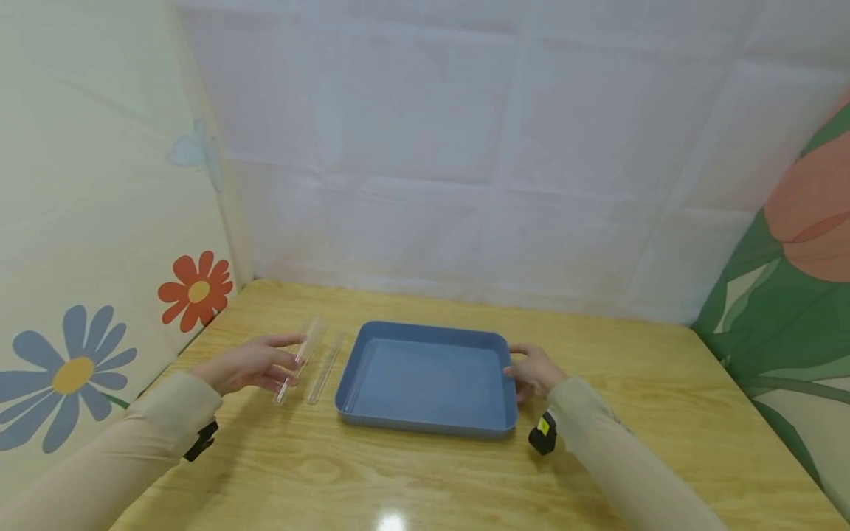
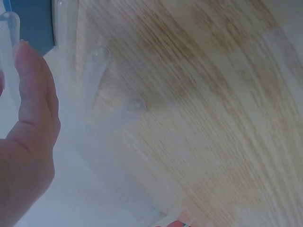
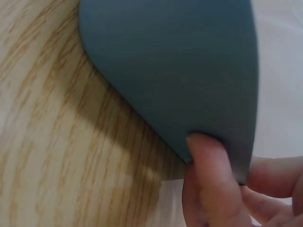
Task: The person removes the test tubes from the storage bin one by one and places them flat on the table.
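My left hand (image 1: pixel 252 365) pinches a clear test tube (image 1: pixel 285 387) between thumb and fingers, left of the blue tray (image 1: pixel 425 426). The tube slants over the table in the head view. Beside it, nearer the tray, another clear tube (image 1: pixel 324 372) lies on the wood. A see-through tube (image 1: pixel 354 380) seems to lie inside the tray along its left wall. In the left wrist view, rounded tube ends (image 2: pixel 97 59) show on the table. At the tray's right side my right hand (image 1: pixel 533 371) grips the wall, with a fingertip (image 3: pixel 208 146) pressed to its outer face.
The wood-grain table (image 1: pixel 425 487) carries the tray near its middle. A white cloth (image 1: pixel 425 162) hangs behind it. Flower-printed cloths stand left (image 1: pixel 80 221) and right (image 1: pixel 797 332). Each wrist wears a small black device (image 1: pixel 543 435).
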Demonstrator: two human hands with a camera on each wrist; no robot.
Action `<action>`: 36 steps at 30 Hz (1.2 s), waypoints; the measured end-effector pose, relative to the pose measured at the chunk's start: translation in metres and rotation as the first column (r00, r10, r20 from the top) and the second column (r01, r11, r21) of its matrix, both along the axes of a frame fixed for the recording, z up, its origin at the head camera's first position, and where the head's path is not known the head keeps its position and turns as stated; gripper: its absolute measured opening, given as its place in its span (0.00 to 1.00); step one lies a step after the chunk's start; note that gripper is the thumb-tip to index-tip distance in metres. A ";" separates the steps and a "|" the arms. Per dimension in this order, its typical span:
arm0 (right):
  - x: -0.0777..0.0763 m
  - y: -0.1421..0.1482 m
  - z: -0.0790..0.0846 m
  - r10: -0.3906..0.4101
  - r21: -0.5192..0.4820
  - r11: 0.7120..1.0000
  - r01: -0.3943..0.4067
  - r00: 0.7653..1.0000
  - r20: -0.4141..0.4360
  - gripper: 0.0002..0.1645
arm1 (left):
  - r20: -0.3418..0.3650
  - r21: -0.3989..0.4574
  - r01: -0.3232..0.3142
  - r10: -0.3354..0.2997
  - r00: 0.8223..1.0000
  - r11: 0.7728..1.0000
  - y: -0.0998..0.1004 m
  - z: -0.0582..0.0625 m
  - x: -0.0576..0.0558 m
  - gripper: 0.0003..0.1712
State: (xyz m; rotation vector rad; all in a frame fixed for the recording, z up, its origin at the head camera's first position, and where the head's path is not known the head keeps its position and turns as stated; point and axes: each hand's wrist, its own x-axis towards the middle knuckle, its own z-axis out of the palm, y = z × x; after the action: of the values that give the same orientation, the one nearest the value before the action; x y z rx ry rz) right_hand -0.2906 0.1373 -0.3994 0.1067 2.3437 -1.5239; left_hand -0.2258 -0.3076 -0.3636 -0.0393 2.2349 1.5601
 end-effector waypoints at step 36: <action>-0.010 0.009 -0.016 0.036 -0.032 0.999 -0.036 0.999 0.009 0.34 | -0.099 -0.144 0.029 -0.043 0.994 0.989 -0.049 -0.002 -0.007 0.44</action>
State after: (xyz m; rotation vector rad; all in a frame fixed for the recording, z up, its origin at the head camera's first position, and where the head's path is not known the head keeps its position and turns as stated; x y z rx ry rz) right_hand -0.3009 0.1463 -0.4157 0.0636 2.3000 -1.5397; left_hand -0.2330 -0.3569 -0.3661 0.0403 2.4091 1.4109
